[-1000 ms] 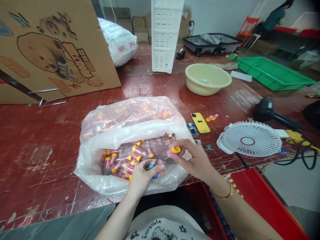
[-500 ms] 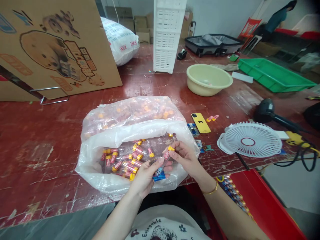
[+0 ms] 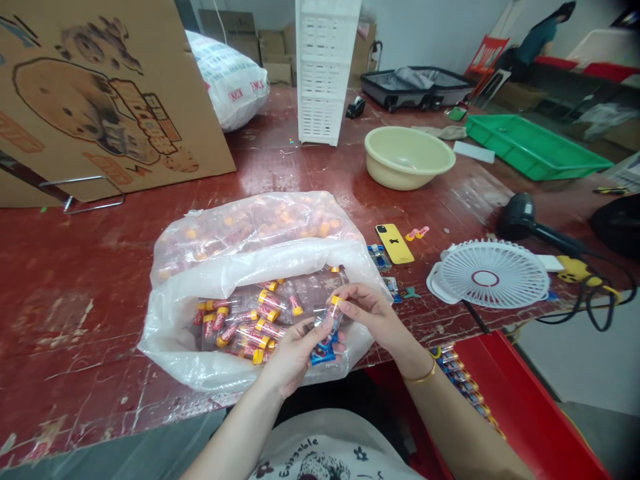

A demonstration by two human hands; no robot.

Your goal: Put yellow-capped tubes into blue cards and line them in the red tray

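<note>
Over the near side of an open clear plastic bag (image 3: 167, 320), both hands are on a small clear tube (image 3: 335, 311) with a yellow cap and pink markings. My right hand (image 3: 373, 319) pinches the tube at its capped top end. My left hand (image 3: 296, 352) is closed around its lower part, together with a blue printed packet (image 3: 324, 352) hanging below the fingers. I cannot tell whether the packet is inside the tube or against it. Several similar yellow-capped tubes (image 3: 269, 312) lie loose in the bag, and more show blurred through its far side.
Right of the bag lie a yellow phone (image 3: 395, 243), two small tubes (image 3: 417, 233), a white fan (image 3: 493, 275) and a black hair dryer (image 3: 520, 217). Behind stand a cream basin (image 3: 407, 160), a white basket tower (image 3: 323, 80) and a green tray (image 3: 535, 150). A large carton (image 3: 125, 100) stands left.
The tube in my hands has turned more upright, and more of the blue packet shows. The whole view has shifted slightly, so the table's things appear further left.
</note>
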